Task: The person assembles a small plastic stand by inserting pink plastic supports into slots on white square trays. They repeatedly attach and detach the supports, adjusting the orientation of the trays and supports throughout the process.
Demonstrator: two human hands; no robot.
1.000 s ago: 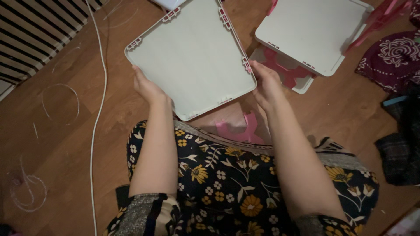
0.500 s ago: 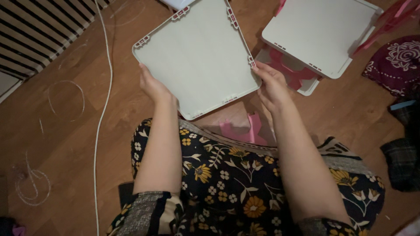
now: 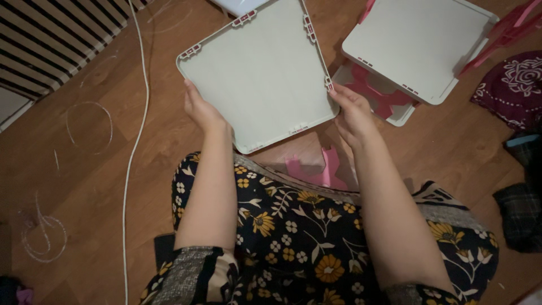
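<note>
My bare forearms reach forward side by side; left hand [image 3: 202,110] and right hand [image 3: 353,114] each close fingers around an edge.

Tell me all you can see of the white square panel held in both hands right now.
The white panel is a flat, roughly square sheet of what looks like plastic, with rounded corners, a raised rim and small pink-tinted clip slots along its edges. Its face looks plain and unmarked. It is held tilted above the wooden floor, turned so one corner points toward the lap. The left hand grips its left edge, the right hand its right edge. Its top corner runs out of view.
</note>
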